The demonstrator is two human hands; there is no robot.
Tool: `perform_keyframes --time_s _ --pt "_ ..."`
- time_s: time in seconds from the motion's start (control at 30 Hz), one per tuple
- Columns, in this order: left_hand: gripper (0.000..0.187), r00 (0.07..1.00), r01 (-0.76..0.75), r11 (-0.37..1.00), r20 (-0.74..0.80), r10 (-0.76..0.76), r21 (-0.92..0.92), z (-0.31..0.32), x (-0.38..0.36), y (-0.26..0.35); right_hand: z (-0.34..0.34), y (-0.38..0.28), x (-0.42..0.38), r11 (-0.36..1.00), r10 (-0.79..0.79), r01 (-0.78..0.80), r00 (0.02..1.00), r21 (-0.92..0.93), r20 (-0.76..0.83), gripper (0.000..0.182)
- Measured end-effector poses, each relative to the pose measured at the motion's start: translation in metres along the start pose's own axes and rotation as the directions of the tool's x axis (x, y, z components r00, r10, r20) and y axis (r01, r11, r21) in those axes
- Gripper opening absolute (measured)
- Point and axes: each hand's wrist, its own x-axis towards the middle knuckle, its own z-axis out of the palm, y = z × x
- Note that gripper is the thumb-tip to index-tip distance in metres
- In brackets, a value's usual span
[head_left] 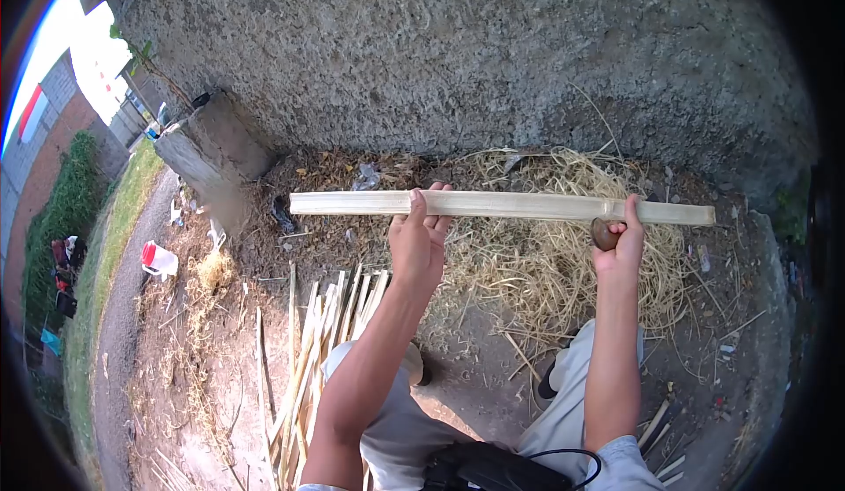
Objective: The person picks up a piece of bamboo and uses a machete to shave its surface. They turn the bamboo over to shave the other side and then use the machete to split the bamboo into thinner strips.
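Note:
A long pale split bamboo strip [519, 205] is held up level across my view, with a node near its right end. My left hand [418, 240] is closed on the strip left of its middle, thumb on the near face. My right hand [621, 243] grips it near the node, thumb pressed against it. Also in my right hand is a rounded brown piece [605, 234], like the butt of a handle; the rest of it is hidden.
Straw-like shavings [563, 271] lie heaped beneath the strip. Many split bamboo strips [308, 359] lie at lower left. A rough grey wall [458, 60] rises ahead, with a concrete block [220, 143] at left. A red-lidded white jug [159, 260] stands farther left.

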Motion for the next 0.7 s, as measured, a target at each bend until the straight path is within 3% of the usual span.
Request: perform_keyframes --time_s 0.33,0.37,0.47,0.5,0.6,0.7 --pt "0.038 0.992 -0.122 0.992 0.020 0.121 0.027 -0.001 0.004 0.003 0.000 0.006 0.001 0.998 0.047 -0.047 0.999 0.031 -0.021 0.028" --pt "0.049 0.982 -0.178 0.983 0.064 0.176 0.034 0.002 0.003 0.003 0.000 0.007 0.001 0.998 0.049 -0.048 0.998 0.037 -0.026 0.028" --pt "0.068 0.984 -0.148 0.980 0.078 0.159 -0.131 0.006 -0.003 0.009 -0.001 0.011 0.002 0.990 0.127 -0.124 0.991 0.059 -0.050 0.027" --pt "0.077 0.990 -0.140 0.982 0.002 0.142 -0.126 0.008 -0.002 0.008 -0.004 0.015 0.006 0.986 0.156 -0.153 0.987 0.072 -0.043 0.026" --pt "0.059 0.976 -0.178 0.917 0.056 0.211 -0.358 -0.001 0.012 0.016 -0.002 0.024 0.001 0.972 0.224 -0.221 0.974 0.085 -0.023 0.025" --pt "0.049 0.953 -0.303 0.912 -0.074 0.294 -0.277 0.008 0.008 0.035 -0.001 0.035 -0.005 0.967 0.254 -0.254 0.967 0.026 -0.004 0.023"
